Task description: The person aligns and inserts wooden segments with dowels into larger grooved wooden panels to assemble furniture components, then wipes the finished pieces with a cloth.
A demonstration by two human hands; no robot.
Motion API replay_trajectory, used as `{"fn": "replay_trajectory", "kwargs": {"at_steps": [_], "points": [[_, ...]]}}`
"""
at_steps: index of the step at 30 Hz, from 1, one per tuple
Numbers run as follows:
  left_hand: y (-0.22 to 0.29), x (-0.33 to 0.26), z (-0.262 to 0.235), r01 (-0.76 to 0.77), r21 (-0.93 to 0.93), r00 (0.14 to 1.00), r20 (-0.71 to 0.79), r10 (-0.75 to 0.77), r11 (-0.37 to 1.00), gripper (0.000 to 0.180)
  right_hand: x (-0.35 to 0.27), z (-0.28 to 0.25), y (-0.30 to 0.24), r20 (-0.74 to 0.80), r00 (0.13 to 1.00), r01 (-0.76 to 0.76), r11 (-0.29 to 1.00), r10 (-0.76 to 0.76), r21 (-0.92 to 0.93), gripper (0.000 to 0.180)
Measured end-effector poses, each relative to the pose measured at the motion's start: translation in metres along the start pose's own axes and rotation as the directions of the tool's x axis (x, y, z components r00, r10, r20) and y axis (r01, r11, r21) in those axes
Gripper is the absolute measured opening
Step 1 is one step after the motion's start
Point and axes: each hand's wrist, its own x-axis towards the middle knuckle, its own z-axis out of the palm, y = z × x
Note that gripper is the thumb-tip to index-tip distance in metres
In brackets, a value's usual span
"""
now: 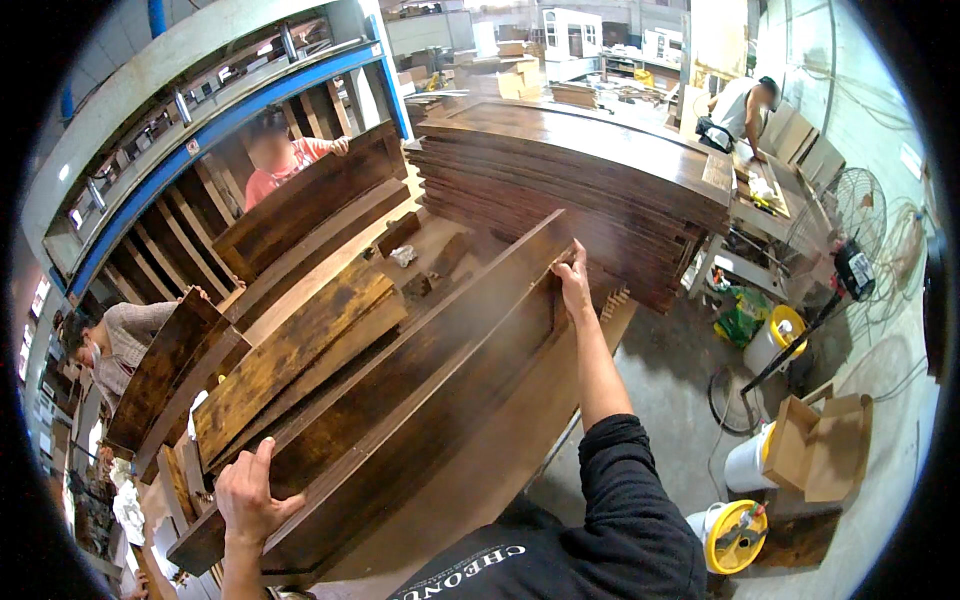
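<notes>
A long dark-stained wooden panel (420,380) lies tilted across the workbench, running from lower left to upper right. My left hand (250,495) grips its near end at the lower left. My right hand (573,280), arm stretched out, holds its far end beside a tall stack of dark boards (590,170). Under and left of the panel lie shorter stained boards (290,355).
A person in a pink shirt (280,160) holds a board (300,200) at the back left. Another person (110,340) holds a board at the far left. A third person (745,105) works at a bench behind. Buckets (735,535), a cardboard box (825,445) and a fan (850,205) stand at the right.
</notes>
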Motion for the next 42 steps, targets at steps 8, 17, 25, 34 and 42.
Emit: {"fn": "replay_trajectory", "kwargs": {"at_steps": [8, 17, 25, 34, 42], "points": [[0.015, -0.010, -0.010, -0.062, 0.120, 0.998, 0.034, 0.058, 0.991, 0.084, 0.004, -0.011, -0.011, 0.055, 0.998, 0.038, 0.995, -0.043, 0.095, 0.063], [0.022, -0.020, -0.023, -0.056, 0.127, 0.998, 0.050, 0.050, 0.990, 0.069, 0.051, 0.047, -0.265, 0.204, 0.811, 0.584, 0.786, -0.549, -0.205, 0.042], [0.043, -0.020, -0.008, -0.049, 0.097, 0.999, 0.026, 0.046, 0.994, 0.066, 0.060, 0.071, -0.141, 0.583, 0.812, 0.524, 0.484, -0.036, -0.701, 0.032], [0.028, -0.022, -0.003, -0.053, 0.124, 0.999, 0.008, 0.052, 0.991, 0.063, 0.051, 0.079, -0.193, 0.609, 0.753, 0.631, 0.540, -0.250, -0.557, 0.036], [0.008, -0.058, -0.009, 0.127, 0.068, 0.990, -0.077, -0.122, 0.990, 0.055, 0.059, 0.117, -0.105, 0.779, 0.626, 0.686, 0.504, -0.040, -0.525, 0.038]]}}
